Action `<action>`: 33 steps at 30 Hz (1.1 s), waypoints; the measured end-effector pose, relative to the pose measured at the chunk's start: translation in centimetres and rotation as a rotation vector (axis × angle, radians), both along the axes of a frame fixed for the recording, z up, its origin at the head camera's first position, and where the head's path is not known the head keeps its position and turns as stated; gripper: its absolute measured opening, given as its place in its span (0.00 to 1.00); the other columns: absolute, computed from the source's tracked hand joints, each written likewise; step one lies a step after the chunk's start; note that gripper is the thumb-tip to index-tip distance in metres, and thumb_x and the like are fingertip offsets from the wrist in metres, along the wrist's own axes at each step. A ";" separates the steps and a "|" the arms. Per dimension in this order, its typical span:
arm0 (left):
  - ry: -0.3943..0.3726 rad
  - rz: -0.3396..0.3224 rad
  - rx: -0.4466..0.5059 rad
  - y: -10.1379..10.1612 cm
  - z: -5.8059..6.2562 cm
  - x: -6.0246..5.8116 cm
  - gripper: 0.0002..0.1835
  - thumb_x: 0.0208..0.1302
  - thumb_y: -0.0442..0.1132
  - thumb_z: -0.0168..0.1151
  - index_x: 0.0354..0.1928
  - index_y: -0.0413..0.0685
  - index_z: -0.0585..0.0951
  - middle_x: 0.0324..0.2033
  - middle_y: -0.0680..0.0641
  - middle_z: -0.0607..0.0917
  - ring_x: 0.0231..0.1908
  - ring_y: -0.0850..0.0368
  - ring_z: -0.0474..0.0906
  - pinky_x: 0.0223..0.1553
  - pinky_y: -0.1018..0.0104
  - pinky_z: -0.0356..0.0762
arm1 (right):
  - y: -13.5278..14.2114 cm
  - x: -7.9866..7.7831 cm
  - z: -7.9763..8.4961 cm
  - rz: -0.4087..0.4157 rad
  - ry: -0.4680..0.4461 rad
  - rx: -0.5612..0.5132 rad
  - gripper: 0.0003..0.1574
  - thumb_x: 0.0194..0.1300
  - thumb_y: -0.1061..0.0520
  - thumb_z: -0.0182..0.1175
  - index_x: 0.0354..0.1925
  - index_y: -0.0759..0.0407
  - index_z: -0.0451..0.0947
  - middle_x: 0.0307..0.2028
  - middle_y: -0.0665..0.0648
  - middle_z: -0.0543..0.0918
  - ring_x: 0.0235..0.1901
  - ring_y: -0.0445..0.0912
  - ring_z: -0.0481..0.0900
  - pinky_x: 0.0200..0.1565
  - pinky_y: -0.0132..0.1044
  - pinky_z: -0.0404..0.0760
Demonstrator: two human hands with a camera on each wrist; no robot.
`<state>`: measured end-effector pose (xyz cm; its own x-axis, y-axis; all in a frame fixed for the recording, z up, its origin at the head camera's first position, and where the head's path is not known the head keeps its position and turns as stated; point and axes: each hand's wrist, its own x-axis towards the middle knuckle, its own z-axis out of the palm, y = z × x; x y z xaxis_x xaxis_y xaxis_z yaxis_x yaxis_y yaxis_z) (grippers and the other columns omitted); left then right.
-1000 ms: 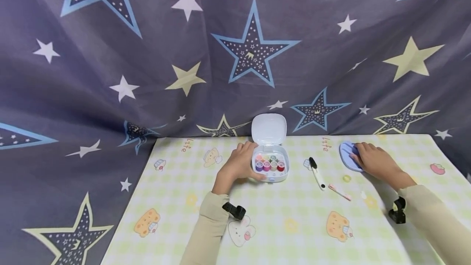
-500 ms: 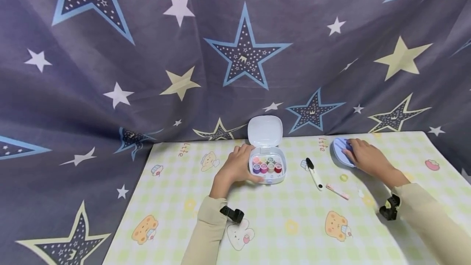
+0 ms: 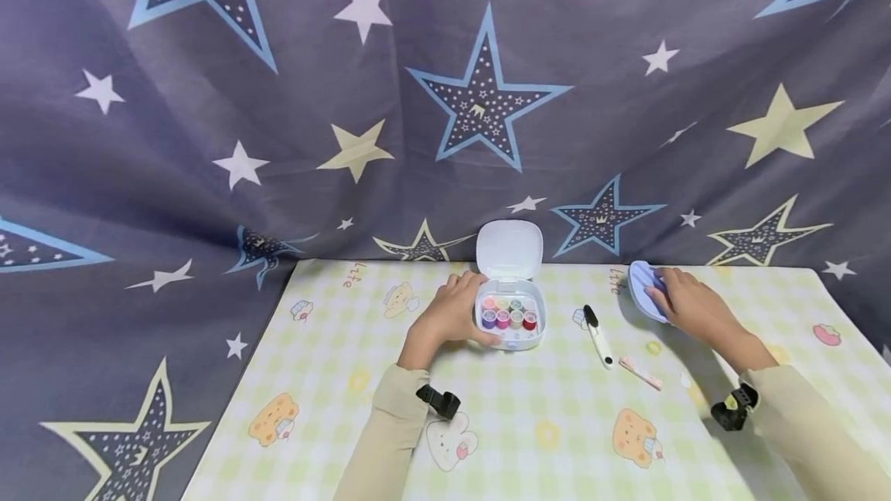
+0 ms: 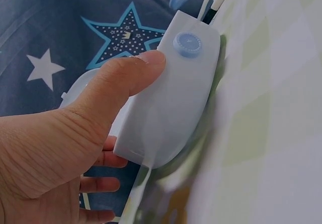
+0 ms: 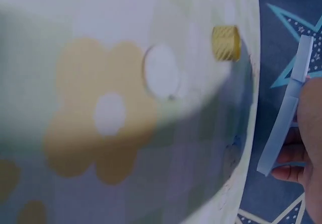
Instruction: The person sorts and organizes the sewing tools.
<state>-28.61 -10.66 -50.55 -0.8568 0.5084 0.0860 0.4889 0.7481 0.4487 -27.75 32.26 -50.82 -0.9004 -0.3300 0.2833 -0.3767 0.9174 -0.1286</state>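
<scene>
A small white hinged sewing box stands near the table's back edge, its lid upright. Inside sit several coloured thread spools. My left hand grips the box at its left side; in the left wrist view the thumb lies on the front wall beside a round blue button. To the right, my right hand grips a pale blue rounded tray with ridges by its right edge. In the right wrist view that tray shows edge-on, fingers behind it.
Between the hands lie white snips with a black tip and a pink slim tool. A gold thimble and a white disc are near my right wrist. A starry curtain hangs behind the checked tablecloth.
My right hand has moved a little left with the blue tray, closer to the box. My left hand stays on the box; the head view has shifted slightly.
</scene>
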 end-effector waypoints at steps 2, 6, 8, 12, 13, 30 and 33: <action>0.006 -0.006 -0.008 0.1 0.0 -0.1 0.61 0.36 0.63 0.85 0.71 0.44 0.67 0.62 0.43 0.75 0.57 0.47 0.69 0.61 0.51 0.71 | -0.1 0.1 0.0 0.013 0.035 -0.015 0.24 0.75 0.56 0.56 0.58 0.74 0.67 0.50 0.76 0.80 0.50 0.71 0.79 0.52 0.64 0.76; -0.008 -0.010 -0.022 0.2 0.1 -0.1 0.62 0.35 0.64 0.85 0.72 0.45 0.67 0.61 0.43 0.75 0.58 0.47 0.68 0.62 0.51 0.71 | -0.8 0.4 0.3 0.041 0.077 -0.045 0.23 0.75 0.56 0.57 0.56 0.74 0.69 0.49 0.75 0.80 0.49 0.69 0.80 0.51 0.63 0.77; -0.020 -0.012 -0.027 0.1 0.1 0.0 0.63 0.34 0.64 0.85 0.72 0.45 0.66 0.61 0.44 0.75 0.58 0.47 0.68 0.63 0.50 0.71 | -1.5 0.6 0.8 0.051 0.079 -0.063 0.23 0.74 0.56 0.58 0.56 0.74 0.71 0.49 0.75 0.80 0.49 0.69 0.80 0.51 0.63 0.77; -0.038 -0.008 -0.032 0.0 0.3 -0.1 0.63 0.34 0.63 0.85 0.73 0.46 0.66 0.63 0.45 0.74 0.61 0.46 0.68 0.65 0.49 0.70 | -3.4 0.7 2.3 0.077 0.076 -0.072 0.24 0.74 0.56 0.58 0.57 0.75 0.71 0.49 0.75 0.81 0.49 0.68 0.80 0.51 0.62 0.77; -0.039 -0.006 -0.031 0.0 0.4 -0.1 0.63 0.34 0.63 0.85 0.73 0.47 0.66 0.63 0.45 0.74 0.61 0.46 0.68 0.66 0.49 0.69 | -3.9 0.7 2.7 0.084 0.074 -0.067 0.25 0.74 0.56 0.58 0.57 0.75 0.71 0.49 0.75 0.81 0.50 0.68 0.80 0.52 0.62 0.77; -0.040 0.009 -0.063 -0.2 0.7 -0.5 0.62 0.35 0.63 0.85 0.73 0.48 0.66 0.62 0.45 0.74 0.59 0.47 0.68 0.63 0.50 0.70 | -12.8 0.4 5.0 0.237 0.121 -0.025 0.26 0.72 0.52 0.61 0.56 0.73 0.74 0.43 0.69 0.83 0.44 0.62 0.83 0.48 0.55 0.82; -0.038 0.007 -0.070 0.0 0.7 -0.6 0.63 0.35 0.63 0.85 0.74 0.48 0.66 0.62 0.45 0.73 0.59 0.47 0.68 0.63 0.50 0.71 | -13.8 0.4 4.7 0.225 0.096 -0.016 0.28 0.73 0.49 0.60 0.56 0.72 0.74 0.43 0.69 0.83 0.44 0.62 0.83 0.48 0.55 0.82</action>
<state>-29.20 -10.70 -49.90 -0.8623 0.5060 0.0178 0.4671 0.7814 0.4138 -27.36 18.41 -46.07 -0.7734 -0.5139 0.3712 -0.5824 0.8072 -0.0958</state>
